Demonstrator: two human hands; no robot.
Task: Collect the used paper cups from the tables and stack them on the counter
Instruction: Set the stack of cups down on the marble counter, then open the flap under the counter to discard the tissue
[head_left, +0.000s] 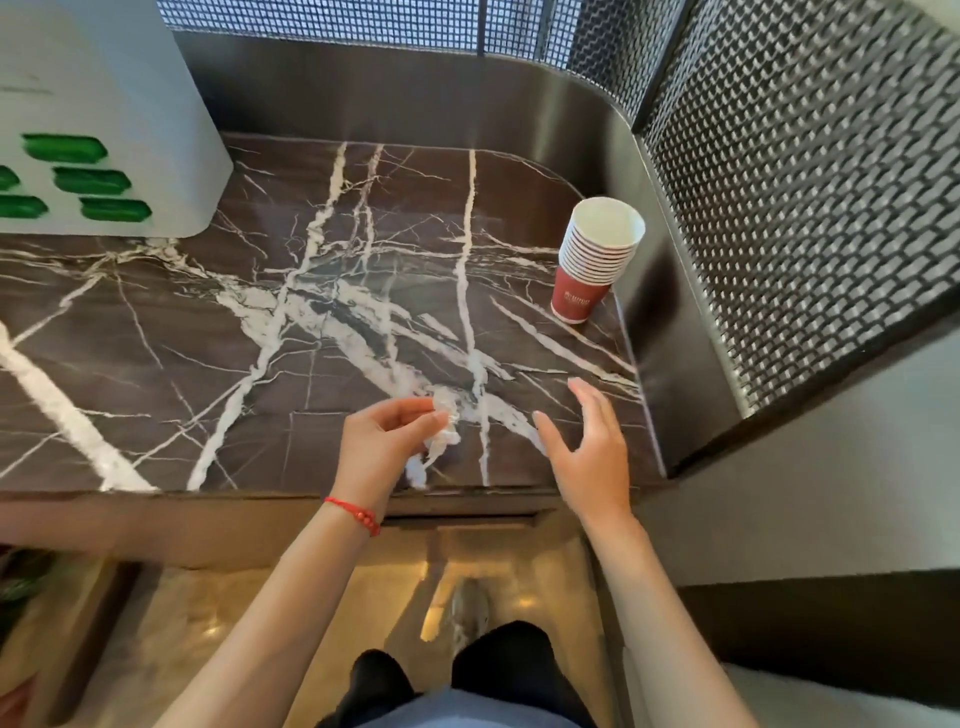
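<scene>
Red cups (592, 260): one stack.

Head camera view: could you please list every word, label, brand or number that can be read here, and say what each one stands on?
No text here can be read for certain.
Bottom red paper cup of the stack: a pale printed logo or line of lettering, too blurred to read.
White box with green slots: a faint mark near its top, too small to read.
Dark marble counter with white veins: no text.
Small crumpled clear wrapper pinched in the left hand: no print visible.
</scene>
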